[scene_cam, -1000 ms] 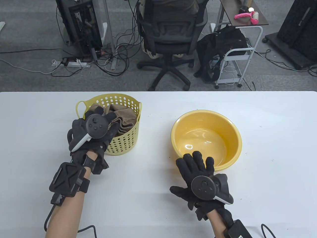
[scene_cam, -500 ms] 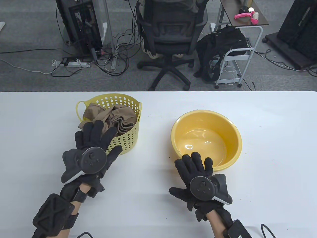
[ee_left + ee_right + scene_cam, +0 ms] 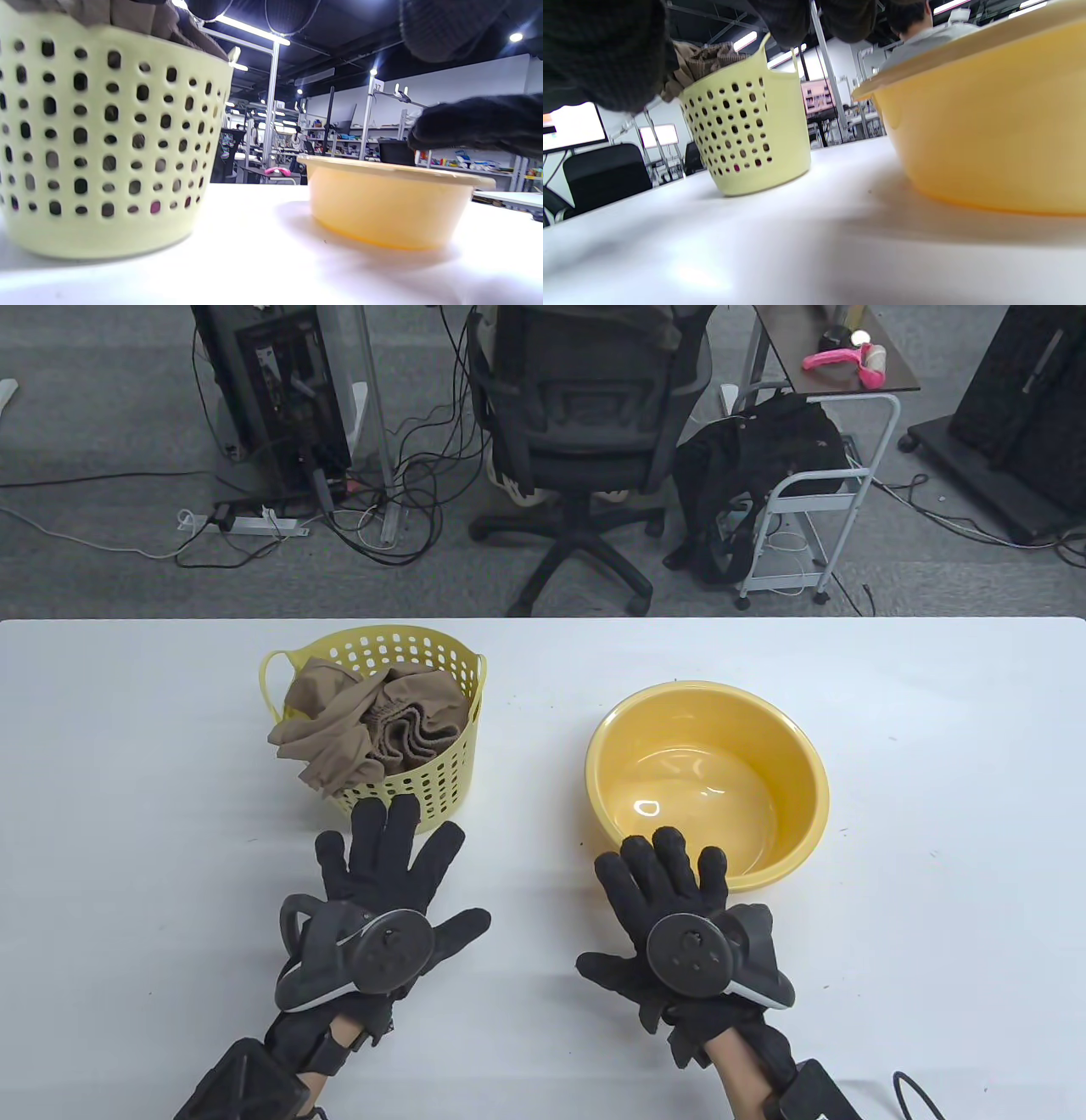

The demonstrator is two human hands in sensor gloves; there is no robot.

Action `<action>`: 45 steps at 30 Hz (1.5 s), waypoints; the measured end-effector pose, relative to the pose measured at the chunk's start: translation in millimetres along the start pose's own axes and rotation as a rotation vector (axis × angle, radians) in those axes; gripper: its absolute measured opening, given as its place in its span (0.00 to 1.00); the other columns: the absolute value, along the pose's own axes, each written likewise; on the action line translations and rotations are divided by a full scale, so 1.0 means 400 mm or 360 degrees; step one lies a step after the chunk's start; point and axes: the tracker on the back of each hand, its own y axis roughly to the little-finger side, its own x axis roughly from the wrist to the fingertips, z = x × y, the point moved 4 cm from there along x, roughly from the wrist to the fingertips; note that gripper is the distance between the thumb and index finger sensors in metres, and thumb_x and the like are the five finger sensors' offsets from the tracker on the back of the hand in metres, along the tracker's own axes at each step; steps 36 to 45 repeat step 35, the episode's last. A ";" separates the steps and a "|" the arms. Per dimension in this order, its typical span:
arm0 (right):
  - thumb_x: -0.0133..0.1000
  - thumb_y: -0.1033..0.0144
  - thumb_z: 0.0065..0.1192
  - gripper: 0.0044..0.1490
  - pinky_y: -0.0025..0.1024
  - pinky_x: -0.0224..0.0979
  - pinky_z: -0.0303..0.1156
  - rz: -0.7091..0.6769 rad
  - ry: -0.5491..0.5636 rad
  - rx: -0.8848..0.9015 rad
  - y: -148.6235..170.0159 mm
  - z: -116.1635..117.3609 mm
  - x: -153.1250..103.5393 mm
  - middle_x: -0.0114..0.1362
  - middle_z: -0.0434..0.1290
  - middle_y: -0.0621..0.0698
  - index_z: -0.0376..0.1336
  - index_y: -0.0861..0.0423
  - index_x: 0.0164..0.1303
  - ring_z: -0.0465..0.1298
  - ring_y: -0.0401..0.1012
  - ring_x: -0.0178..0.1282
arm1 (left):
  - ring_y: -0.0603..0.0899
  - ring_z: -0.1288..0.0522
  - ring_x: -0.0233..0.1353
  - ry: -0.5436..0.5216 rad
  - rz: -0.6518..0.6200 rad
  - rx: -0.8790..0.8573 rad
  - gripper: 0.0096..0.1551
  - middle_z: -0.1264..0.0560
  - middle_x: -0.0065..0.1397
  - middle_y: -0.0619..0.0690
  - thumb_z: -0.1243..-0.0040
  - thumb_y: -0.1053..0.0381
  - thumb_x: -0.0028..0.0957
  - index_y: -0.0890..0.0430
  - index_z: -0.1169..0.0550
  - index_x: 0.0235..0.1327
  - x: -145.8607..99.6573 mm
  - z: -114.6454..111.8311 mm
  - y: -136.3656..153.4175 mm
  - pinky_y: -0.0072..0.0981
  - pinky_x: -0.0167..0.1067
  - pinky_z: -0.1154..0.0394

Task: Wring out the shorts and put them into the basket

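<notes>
Fingers (image 3: 399,836) of the left hand (image 3: 382,899) and right hand (image 3: 670,916) are lying spread and empty on the bench (image 3: 933,780), while the shorts (image 3: 373,721) are sitting bunched in the basket (image 3: 424,789), one fold overhanging its rim, indicating the task is essentially complete.

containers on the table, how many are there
2: a perforated pale yellow basket on the table's left side, holding the brown shorts, and a yellow basin on the right. Nothing seems hidden.
</notes>
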 end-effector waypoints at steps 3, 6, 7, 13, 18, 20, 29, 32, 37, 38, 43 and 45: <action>0.50 0.28 0.66 0.67 0.80 0.69 0.35 -0.0002 0.0002 -0.0015 -0.001 0.002 0.000 0.84 0.45 0.70 0.46 0.60 0.84 0.40 0.70 0.82 | 0.91 0.54 0.80 0.0036 -0.0014 -0.0020 0.57 0.54 0.89 0.76 0.43 0.22 0.54 0.52 0.45 0.87 -0.003 -0.033 0.001 0.93 0.56 0.54; 0.50 0.28 0.66 0.67 0.80 0.69 0.34 0.0003 0.0004 -0.0003 0.000 0.003 -0.001 0.84 0.45 0.70 0.45 0.61 0.84 0.40 0.70 0.82 | 0.90 0.56 0.81 0.0068 -0.0019 -0.0039 0.57 0.55 0.89 0.75 0.44 0.21 0.54 0.51 0.46 0.87 -0.005 -0.062 0.005 0.92 0.57 0.56; 0.50 0.28 0.66 0.67 0.80 0.69 0.34 0.0005 0.0001 -0.0007 0.000 0.003 -0.001 0.84 0.45 0.70 0.46 0.60 0.84 0.40 0.70 0.82 | 0.89 0.57 0.82 0.0086 -0.0026 -0.0042 0.57 0.56 0.89 0.74 0.45 0.21 0.54 0.51 0.46 0.87 -0.005 -0.075 0.006 0.92 0.58 0.58; 0.50 0.28 0.66 0.67 0.80 0.69 0.34 0.0003 -0.0026 -0.0018 -0.002 0.007 0.000 0.84 0.45 0.70 0.45 0.61 0.84 0.39 0.70 0.82 | 0.88 0.59 0.82 0.0168 -0.0038 -0.0003 0.57 0.57 0.90 0.72 0.46 0.21 0.54 0.51 0.47 0.87 -0.004 -0.109 0.013 0.90 0.60 0.60; 0.50 0.28 0.66 0.67 0.80 0.69 0.34 0.0000 -0.0030 -0.0025 -0.003 0.008 0.000 0.84 0.45 0.70 0.45 0.60 0.84 0.40 0.70 0.82 | 0.88 0.58 0.82 0.0209 -0.0032 -0.0028 0.57 0.57 0.90 0.72 0.46 0.21 0.54 0.50 0.48 0.87 -0.004 -0.124 0.021 0.90 0.60 0.60; 0.50 0.28 0.66 0.67 0.80 0.69 0.34 -0.0001 -0.0032 -0.0026 -0.004 0.008 0.001 0.84 0.45 0.69 0.45 0.61 0.84 0.40 0.70 0.82 | 0.87 0.59 0.83 0.0210 -0.0027 -0.0045 0.57 0.57 0.90 0.72 0.46 0.22 0.54 0.51 0.48 0.87 -0.004 -0.125 0.026 0.90 0.61 0.60; 0.50 0.28 0.66 0.67 0.80 0.69 0.34 -0.0029 -0.0033 -0.0045 -0.015 0.009 0.001 0.84 0.45 0.69 0.45 0.60 0.84 0.40 0.70 0.82 | 0.87 0.58 0.83 0.0214 -0.0044 -0.0045 0.57 0.56 0.90 0.72 0.46 0.22 0.54 0.50 0.47 0.87 -0.005 -0.128 0.021 0.89 0.61 0.59; 0.50 0.28 0.66 0.67 0.80 0.69 0.34 -0.0034 -0.0034 -0.0043 -0.017 0.010 0.001 0.84 0.45 0.69 0.45 0.60 0.84 0.40 0.70 0.82 | 0.87 0.58 0.83 0.0216 -0.0050 -0.0047 0.57 0.56 0.90 0.72 0.46 0.22 0.54 0.50 0.47 0.87 -0.005 -0.129 0.020 0.89 0.61 0.59; 0.50 0.28 0.66 0.67 0.80 0.69 0.34 -0.0041 -0.0037 -0.0048 -0.020 0.011 0.002 0.84 0.45 0.69 0.45 0.61 0.84 0.40 0.70 0.82 | 0.87 0.58 0.83 0.0210 -0.0043 -0.0055 0.56 0.56 0.90 0.72 0.46 0.22 0.54 0.50 0.47 0.87 -0.006 -0.127 0.023 0.89 0.61 0.59; 0.50 0.28 0.66 0.67 0.80 0.69 0.34 -0.0041 -0.0037 -0.0048 -0.020 0.011 0.002 0.84 0.45 0.69 0.45 0.61 0.84 0.40 0.70 0.82 | 0.87 0.58 0.83 0.0210 -0.0043 -0.0055 0.56 0.56 0.90 0.72 0.46 0.22 0.54 0.50 0.47 0.87 -0.006 -0.127 0.023 0.89 0.61 0.59; 0.50 0.28 0.66 0.67 0.80 0.69 0.34 -0.0041 -0.0037 -0.0048 -0.020 0.011 0.002 0.84 0.45 0.69 0.45 0.61 0.84 0.40 0.70 0.82 | 0.87 0.58 0.83 0.0210 -0.0043 -0.0055 0.56 0.56 0.90 0.72 0.46 0.22 0.54 0.50 0.47 0.87 -0.006 -0.127 0.023 0.89 0.61 0.59; 0.50 0.28 0.66 0.67 0.80 0.69 0.34 -0.0041 -0.0037 -0.0048 -0.020 0.011 0.002 0.84 0.45 0.69 0.45 0.61 0.84 0.40 0.70 0.82 | 0.87 0.58 0.83 0.0210 -0.0043 -0.0055 0.56 0.56 0.90 0.72 0.46 0.22 0.54 0.50 0.47 0.87 -0.006 -0.127 0.023 0.89 0.61 0.59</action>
